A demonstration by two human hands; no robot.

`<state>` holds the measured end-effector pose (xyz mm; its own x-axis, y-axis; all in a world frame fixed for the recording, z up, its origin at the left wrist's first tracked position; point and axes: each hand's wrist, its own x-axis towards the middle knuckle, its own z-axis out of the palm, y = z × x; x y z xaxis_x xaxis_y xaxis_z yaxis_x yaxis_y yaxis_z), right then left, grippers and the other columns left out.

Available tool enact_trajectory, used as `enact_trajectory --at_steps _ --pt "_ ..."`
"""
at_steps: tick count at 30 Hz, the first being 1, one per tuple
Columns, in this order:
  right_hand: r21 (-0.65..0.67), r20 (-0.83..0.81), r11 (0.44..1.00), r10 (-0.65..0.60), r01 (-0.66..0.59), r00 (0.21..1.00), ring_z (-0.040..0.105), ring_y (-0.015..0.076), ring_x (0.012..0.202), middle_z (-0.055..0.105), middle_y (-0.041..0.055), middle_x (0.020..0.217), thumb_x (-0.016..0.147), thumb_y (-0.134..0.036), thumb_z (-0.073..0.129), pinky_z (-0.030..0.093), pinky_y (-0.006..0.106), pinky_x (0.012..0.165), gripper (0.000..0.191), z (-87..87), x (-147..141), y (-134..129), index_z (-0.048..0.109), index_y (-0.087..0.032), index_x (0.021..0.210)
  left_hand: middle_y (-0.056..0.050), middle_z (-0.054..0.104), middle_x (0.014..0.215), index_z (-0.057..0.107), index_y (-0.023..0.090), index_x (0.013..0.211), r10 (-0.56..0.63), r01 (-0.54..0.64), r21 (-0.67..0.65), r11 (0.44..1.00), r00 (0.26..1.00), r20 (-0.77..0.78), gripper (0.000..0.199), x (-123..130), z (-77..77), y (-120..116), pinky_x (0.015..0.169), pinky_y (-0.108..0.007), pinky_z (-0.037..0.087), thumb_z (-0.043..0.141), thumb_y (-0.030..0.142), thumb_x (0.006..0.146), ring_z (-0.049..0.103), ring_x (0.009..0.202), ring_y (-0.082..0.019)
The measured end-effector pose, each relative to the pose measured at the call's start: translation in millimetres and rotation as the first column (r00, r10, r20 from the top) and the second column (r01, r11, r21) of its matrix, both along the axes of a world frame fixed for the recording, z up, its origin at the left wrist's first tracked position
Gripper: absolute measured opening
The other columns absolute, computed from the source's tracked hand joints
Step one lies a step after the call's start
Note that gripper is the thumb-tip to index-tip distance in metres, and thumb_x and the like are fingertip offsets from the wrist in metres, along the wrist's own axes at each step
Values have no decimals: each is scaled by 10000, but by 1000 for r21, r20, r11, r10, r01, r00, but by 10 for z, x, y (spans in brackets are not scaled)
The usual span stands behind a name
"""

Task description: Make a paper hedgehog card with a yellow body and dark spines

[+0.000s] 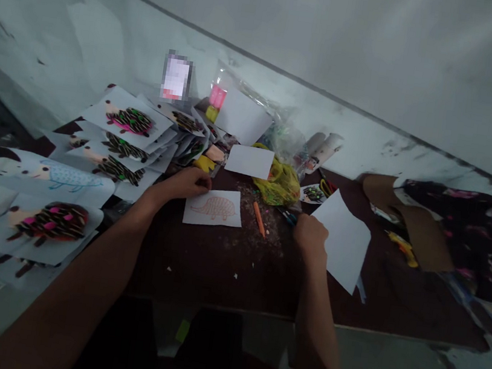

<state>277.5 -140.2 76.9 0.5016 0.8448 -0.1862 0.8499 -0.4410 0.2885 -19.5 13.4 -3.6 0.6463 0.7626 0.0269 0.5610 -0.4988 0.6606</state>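
Note:
A white sheet with an orange animal drawing [214, 207] lies on the dark table in front of me. My left hand [188, 184] rests at its upper left corner, fingers curled together; whether something is between them is too small to tell. My right hand [311, 233] is closed around the dark handle of a tool [288, 216], which points to the left; its far part is unclear. Between the hands lies an orange marker [259, 219]. A large white sheet [348, 241] is just right of my right hand.
Stacked cards with decorated hedgehogs [127, 120] fill the left side. Behind the drawing are a blank card [250, 161], a yellow plastic bag [280, 184] and clear packaging by the wall. A yellow tool [403, 248] and dark floral cloth [463, 230] lie at the right.

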Motion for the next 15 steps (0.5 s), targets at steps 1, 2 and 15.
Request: enact_trajectory --at_steps 1,2,15 --pt "0 1 1000 -12 12 1000 698 311 1146 697 242 1220 946 -95 431 533 368 880 378 -12 19 10 703 -109 1209 -48 753 827 753 180 819 0 0 -2 1000 1000 0 200 0 0 1 710 -274 487 572 218 742 654 781 -197" --pt "-2 0 1000 -22 22 1000 699 312 1142 700 242 1216 942 -102 447 534 367 877 371 -22 37 16 705 -109 1209 -49 758 840 757 182 825 2 -2 -2 1000 1000 0 204 0 -1 3 718 -275 491 573 214 741 658 790 -198" --pt "122 -98 971 217 -205 971 687 281 1125 715 145 1206 1019 -363 477 510 326 880 330 186 -507 126 691 -205 1216 -43 752 817 764 168 913 45 -45 11 999 999 13 253 41 8 -44 673 -267 474 577 179 742 652 728 -182"
